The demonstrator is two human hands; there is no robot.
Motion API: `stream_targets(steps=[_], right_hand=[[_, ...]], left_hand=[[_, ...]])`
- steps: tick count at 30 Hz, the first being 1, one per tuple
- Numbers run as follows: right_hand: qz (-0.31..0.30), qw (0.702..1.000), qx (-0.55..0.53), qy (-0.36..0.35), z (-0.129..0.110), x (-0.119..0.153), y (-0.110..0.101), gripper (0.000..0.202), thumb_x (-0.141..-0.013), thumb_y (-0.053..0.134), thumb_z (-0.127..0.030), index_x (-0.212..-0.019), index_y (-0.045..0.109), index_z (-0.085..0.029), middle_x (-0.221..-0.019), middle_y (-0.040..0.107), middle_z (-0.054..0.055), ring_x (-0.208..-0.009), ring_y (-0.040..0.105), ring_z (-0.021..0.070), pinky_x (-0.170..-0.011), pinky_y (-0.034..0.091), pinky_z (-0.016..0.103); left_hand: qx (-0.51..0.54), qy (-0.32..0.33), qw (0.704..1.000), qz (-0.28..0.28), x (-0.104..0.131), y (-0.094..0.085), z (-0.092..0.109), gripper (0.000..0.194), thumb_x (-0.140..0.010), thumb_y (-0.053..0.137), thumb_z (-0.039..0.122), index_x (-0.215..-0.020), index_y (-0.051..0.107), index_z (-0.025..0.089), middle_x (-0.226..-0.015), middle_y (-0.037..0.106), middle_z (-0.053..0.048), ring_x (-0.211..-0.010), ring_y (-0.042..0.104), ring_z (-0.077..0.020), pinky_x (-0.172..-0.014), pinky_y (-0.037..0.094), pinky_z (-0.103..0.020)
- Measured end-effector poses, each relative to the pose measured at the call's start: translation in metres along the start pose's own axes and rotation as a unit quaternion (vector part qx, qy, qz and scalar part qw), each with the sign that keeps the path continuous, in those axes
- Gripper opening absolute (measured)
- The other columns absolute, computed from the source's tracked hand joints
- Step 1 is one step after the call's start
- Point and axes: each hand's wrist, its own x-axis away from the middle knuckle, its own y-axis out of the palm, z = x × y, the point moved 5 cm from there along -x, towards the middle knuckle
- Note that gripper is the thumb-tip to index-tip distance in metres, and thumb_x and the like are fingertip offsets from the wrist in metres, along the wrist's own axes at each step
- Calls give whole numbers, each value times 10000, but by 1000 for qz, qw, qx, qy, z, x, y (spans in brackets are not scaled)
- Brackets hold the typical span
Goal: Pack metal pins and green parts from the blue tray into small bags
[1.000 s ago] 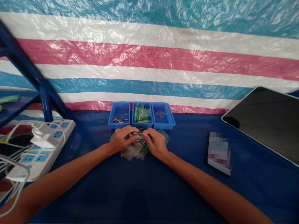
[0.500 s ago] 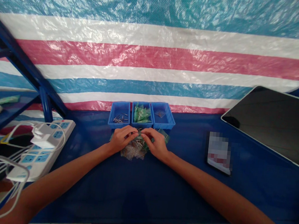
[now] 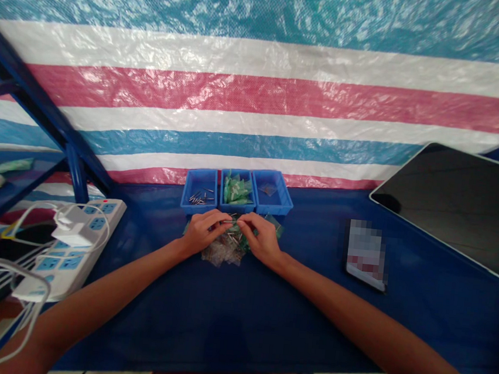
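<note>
"Since three containers are lined up along the back edge of the smooth, dark blue counter [image 3: 254,317], how much can be judged done?"

"Only part, it would seem. In the blue rectangular plastic tray nearest the back left corner [image 3: 192,180], a few slim silvery metal pins [image 3: 197,199] are held. The matching blue middle tray [image 3: 237,208] is heaped with green translucent plastic packets [image 3: 237,189]. In the blue tray towards the back right corner [image 3: 281,193], a small clear plastic packet [image 3: 268,190], perhaps more than one, can be made out."

"And what is left?"

"A mixed pile [image 3: 225,252] of metal pins, green packets and clear packets is spread between the trays and the front edge, so a good share seems to be left. It is partly covered by both hands."

"How are they set?"

"By the left hand [image 3: 202,230], a slim silvery piece [image 3: 228,221] appears to be pinched in narrowed fingertips. The right hand [image 3: 261,238] is curled narrowly over the pile; whether anything is gripped there cannot be told."
</note>
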Motion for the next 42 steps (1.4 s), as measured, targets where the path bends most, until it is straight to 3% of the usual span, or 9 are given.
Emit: stream_targets(steps=[17, 26, 36, 42], right_hand=[[-18, 1000, -11, 5, -2, 1, 1, 155, -911, 490, -290, -932, 598, -182, -799, 625, 31, -663, 554, 138, -642, 442, 256], [-14, 1000, -1, -8, -3, 0, 0, 210, -940, 433, -307, -873, 590, -185, -761, 600, 35, -683, 553, 149, -663, 439, 267], [-22, 1000, 7, -3, -3, 0, 0, 274, -956, 390, -315, -787, 563, -187, -703, 554, 23, -658, 530, 143, -652, 427, 264], [-18, 1000, -6, -7, -4, 0, 0, 212, -941, 427, -313, -912, 594, -186, -804, 623, 46, -711, 572, 155, -690, 454, 271]], left_hand=[[-10, -7, 1000, 3, 2, -2, -3, 112, -879, 552, 225, -874, 642, 159, -779, 666, -26, -695, 613, -100, -662, 473, -204], [-18, -18, 999, 27, 2, -4, -4, 173, -859, 589, 285, -973, 630, 161, -764, 665, -14, -573, 578, -79, -595, 474, -191], [-27, -3, 999, 25, 2, -2, -3, 134, -865, 581, 277, -908, 648, 168, -748, 669, -13, -572, 568, -78, -589, 458, -192], [-22, 4, 1000, 19, 2, -3, -2, 140, -883, 548, 259, -852, 642, 161, -750, 671, -24, -641, 606, -96, -632, 473, -202]])
